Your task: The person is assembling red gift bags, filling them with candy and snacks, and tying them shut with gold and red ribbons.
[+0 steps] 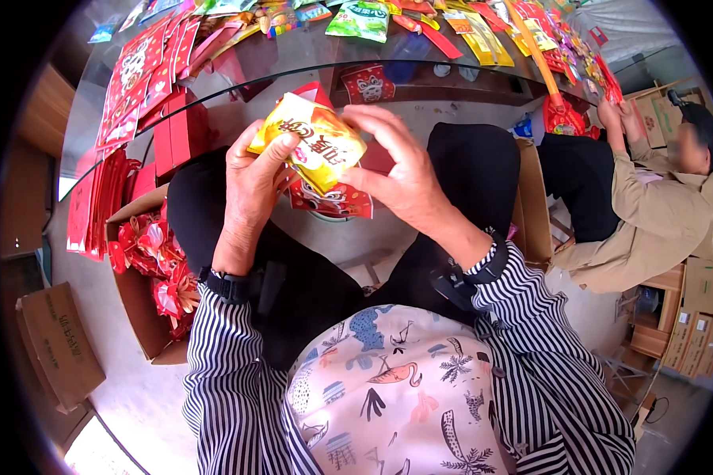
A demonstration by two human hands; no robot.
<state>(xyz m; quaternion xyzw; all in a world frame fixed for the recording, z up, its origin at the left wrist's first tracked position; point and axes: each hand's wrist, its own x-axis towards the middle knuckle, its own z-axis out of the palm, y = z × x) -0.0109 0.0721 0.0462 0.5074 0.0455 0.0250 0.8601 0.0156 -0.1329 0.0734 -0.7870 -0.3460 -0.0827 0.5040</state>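
Observation:
In my left hand [253, 170] is a yellow and white snack packet [313, 142], with the thumb pressed on its front and the fingers behind. My right hand [404, 162] is at the packet's right end, its thumb at the lower edge and its fingers curved round the upper edge. Behind and below the packet shows a red paper bag [333, 202] with a lion-face print. The packet covers most of this bag, so I cannot tell how far the two overlap.
Ahead is a glass table [293, 55] strewn with snack packets and flat red bags [135, 71]. A cardboard box [146, 317] of red ornaments stands by my left leg, below stacked red bags [95, 202]. A co-worker [657, 182] sits at right, hands near the table edge.

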